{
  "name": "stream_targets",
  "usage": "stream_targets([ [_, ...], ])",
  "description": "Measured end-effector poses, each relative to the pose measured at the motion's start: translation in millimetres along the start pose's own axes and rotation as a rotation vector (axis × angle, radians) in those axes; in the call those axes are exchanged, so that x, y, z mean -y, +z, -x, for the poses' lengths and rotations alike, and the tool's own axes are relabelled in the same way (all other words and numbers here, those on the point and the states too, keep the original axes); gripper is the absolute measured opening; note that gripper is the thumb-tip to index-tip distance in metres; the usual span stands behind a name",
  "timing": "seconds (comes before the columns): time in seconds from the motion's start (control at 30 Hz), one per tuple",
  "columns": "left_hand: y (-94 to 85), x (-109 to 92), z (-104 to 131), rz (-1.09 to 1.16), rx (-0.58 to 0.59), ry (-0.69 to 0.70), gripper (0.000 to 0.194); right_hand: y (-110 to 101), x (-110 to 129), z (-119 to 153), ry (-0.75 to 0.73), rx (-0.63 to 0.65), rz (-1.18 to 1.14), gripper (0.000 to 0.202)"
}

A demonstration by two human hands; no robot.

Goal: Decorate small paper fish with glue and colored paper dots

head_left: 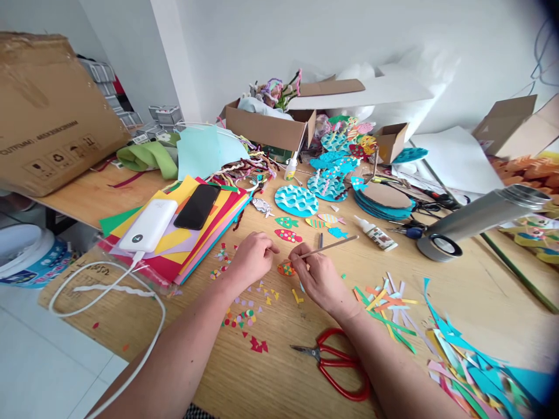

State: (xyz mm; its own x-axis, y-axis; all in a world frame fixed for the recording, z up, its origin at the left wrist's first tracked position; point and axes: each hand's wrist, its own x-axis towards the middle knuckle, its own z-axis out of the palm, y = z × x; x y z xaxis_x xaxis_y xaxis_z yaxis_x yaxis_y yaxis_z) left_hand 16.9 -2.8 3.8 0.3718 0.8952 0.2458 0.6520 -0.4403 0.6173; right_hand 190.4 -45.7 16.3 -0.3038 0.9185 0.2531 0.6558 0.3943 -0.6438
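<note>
My right hand (321, 278) pinches a thin wooden stick (334, 247), which slants up to the right. Just beside its fingertips lies an orange paper fish (286, 268) with small coloured pieces on it. To the left of that fish, my left hand (255, 256) is closed with curled fingers; whatever may be in them is hidden. Beyond the hands are a red dotted paper fish (288, 235), a green one (286, 222), striped ones (317, 223) and a blue one (338, 233). Tiny paper dots and triangles (244, 317) are scattered near my left forearm.
Red-handled scissors (343, 361) lie by my right forearm. Paper strips (388, 305) spread to the right. A glue bottle (376, 234), steel flask (480, 215) and blue wavy disc (297, 201) sit farther back. At left, a phone (197, 207) and power bank (148, 226) rest on coloured paper.
</note>
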Motion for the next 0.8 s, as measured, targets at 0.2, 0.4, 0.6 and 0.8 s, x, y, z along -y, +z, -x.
stream_targets([
  [0.2, 1.1, 2.8, -0.8, -0.004, -0.012, -0.014, 0.032, -0.4, 3.3, -0.2, 0.002, -0.023, -0.016, 0.029],
  [0.4, 1.9, 4.6, -0.9, -0.013, -0.017, -0.020, 0.032, 2.3, 1.5, 0.6, 0.000, -0.003, -0.002, 0.028],
  [0.6, 0.6, 4.9, -1.4, -0.023, -0.028, -0.045, 0.031, 2.2, 2.8, -0.1, -0.003, -0.012, -0.031, 0.029],
  [0.8, -1.4, 5.9, -2.2, -0.027, -0.063, -0.075, 0.030, -1.3, 5.8, -2.8, 0.016, -0.045, -0.067, 0.029],
])
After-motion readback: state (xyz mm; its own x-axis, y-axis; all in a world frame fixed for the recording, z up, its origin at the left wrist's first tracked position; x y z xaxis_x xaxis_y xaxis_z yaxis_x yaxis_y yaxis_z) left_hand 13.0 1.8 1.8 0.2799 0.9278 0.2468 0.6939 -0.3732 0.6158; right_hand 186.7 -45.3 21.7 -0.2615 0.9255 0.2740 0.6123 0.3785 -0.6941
